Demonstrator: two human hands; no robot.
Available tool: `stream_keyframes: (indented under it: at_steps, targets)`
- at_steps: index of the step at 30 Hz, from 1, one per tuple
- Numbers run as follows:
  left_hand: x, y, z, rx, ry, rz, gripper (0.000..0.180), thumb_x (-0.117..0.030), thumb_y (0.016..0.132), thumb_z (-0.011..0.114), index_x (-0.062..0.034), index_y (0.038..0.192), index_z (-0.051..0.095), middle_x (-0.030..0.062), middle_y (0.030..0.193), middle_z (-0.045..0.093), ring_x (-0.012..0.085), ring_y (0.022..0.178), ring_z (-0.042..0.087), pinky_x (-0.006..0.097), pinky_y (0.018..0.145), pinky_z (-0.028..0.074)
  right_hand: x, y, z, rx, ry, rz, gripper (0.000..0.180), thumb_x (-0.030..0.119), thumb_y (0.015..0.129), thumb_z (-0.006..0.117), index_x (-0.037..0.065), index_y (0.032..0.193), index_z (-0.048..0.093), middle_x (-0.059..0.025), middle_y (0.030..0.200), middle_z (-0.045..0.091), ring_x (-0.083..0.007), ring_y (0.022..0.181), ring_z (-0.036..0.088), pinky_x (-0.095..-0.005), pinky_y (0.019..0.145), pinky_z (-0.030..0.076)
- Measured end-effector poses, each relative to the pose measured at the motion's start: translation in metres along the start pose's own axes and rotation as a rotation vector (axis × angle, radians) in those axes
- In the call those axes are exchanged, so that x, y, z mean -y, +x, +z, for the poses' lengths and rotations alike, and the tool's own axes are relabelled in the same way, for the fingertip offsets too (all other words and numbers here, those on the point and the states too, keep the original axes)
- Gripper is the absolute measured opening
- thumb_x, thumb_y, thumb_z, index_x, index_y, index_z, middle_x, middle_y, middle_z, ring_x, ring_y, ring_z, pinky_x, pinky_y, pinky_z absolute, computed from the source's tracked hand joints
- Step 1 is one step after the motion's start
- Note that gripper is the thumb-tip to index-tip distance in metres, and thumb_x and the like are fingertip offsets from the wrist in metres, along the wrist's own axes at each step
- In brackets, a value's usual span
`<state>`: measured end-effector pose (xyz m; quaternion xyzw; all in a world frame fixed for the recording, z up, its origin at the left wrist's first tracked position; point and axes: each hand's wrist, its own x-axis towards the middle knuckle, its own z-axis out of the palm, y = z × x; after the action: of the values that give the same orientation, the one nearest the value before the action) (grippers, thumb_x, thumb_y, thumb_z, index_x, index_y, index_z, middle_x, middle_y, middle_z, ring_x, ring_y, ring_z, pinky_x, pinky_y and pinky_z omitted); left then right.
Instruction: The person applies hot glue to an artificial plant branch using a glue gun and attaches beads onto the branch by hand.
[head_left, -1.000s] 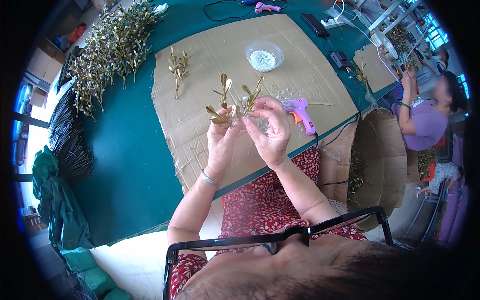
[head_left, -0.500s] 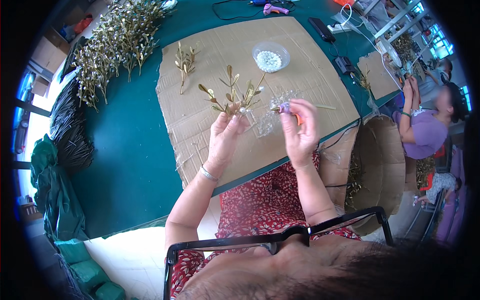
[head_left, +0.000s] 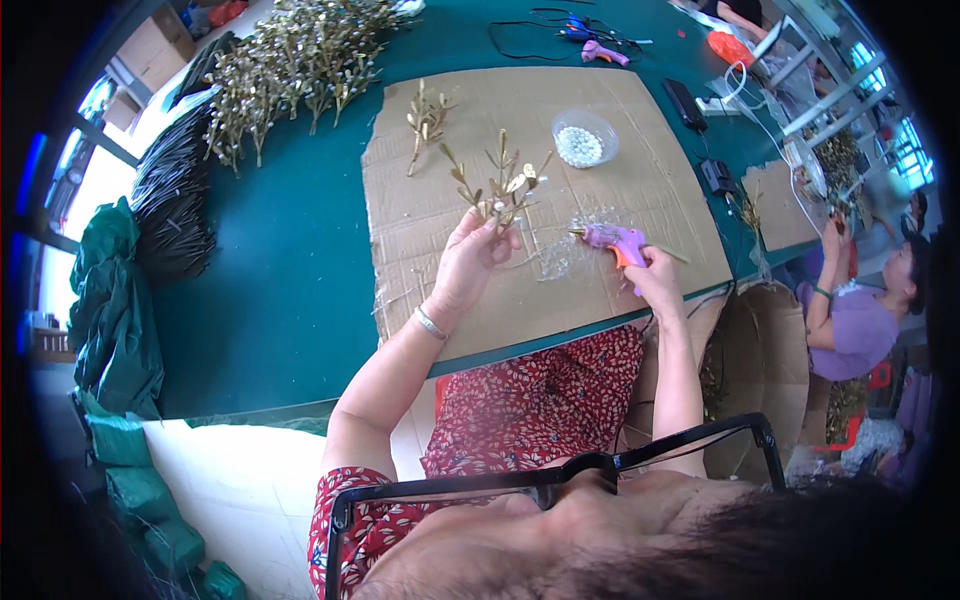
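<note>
My left hand [head_left: 472, 262] pinches a gold artificial leaf sprig [head_left: 497, 190] above the cardboard sheet [head_left: 430, 310], its leafy tips fanning upward. To its right, my right hand [head_left: 660, 283] is wrapped round the handle of a purple hot glue gun [head_left: 615, 240] with an orange trigger. The gun's nozzle points left toward the sprig, apart from it, and a glue stick juts from its back end. Clear strings of hardened glue [head_left: 560, 258] lie on the cardboard beneath the nozzle. Beyond the gun stands a clear round tub [head_left: 606, 128] of white pearl beads [head_left: 580, 147].
Another gold sprig [head_left: 428, 122] lies on the cardboard's far left. Piled sprigs [head_left: 290, 75] and black stems [head_left: 170, 200] cover the green table's left side. A second glue gun [head_left: 604, 53] rests at the back. Power adapters [head_left: 716, 176] and cords line the right; a co-worker [head_left: 860, 320] sits there.
My right hand has gone from beside the glue gun's nozzle area to gripping its handle, and the gun now shows fully. The left hand still holds the sprig. The whole view has shifted.
</note>
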<state>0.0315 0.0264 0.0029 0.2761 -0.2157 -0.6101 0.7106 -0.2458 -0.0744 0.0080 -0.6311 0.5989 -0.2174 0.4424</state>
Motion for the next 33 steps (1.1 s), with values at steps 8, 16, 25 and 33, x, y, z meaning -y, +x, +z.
stream_keyframes:
  at_steps: [8,16,25,33]
  targets:
    - [0.015,0.005,0.004,0.009,0.185,0.008,0.031,-0.014,0.096,0.051,-0.0057,0.126,0.049,0.0015,0.088,0.060,0.0043,0.070,0.049,0.018,0.066,0.042,0.025,-0.070,-0.020,-0.175,0.556,-0.349,0.038,0.007,0.083,0.059,0.000,0.119,0.046,-0.0092,0.086,0.062,-0.0089,0.056,0.051,-0.0205,0.049,0.039]
    - [0.014,0.011,0.003,0.014,0.236,-0.022,0.018,-0.014,0.096,0.051,-0.0047,0.111,0.050,0.0034,0.086,0.060,0.0052,0.068,0.048,0.018,0.062,0.040,0.040,-0.101,-0.001,-0.028,0.716,-0.272,0.024,0.010,0.086,0.059,-0.001,0.106,0.050,-0.0126,0.082,0.062,-0.0108,0.054,0.051,-0.0218,0.049,0.039]
    - [0.023,0.007,0.002,0.014,0.255,-0.003,0.024,-0.010,0.096,0.050,-0.0047,0.119,0.051,0.0018,0.087,0.059,0.0077,0.072,0.049,0.020,0.066,0.039,0.049,-0.101,-0.001,0.132,0.672,-0.395,0.020,0.013,0.089,0.061,-0.001,0.102,0.055,-0.0064,0.083,0.060,-0.0081,0.059,0.055,-0.0206,0.052,0.042]
    - [0.025,0.002,0.007,0.023,0.438,0.074,0.034,-0.009,0.093,0.054,-0.0041,0.126,0.049,-0.0002,0.090,0.060,0.0070,0.077,0.052,0.020,0.070,0.039,0.052,-0.101,0.006,0.133,0.633,-0.360,0.018,0.016,0.087,0.063,0.002,0.096,0.055,-0.0046,0.077,0.057,-0.0097,0.057,0.054,-0.0217,0.049,0.042]
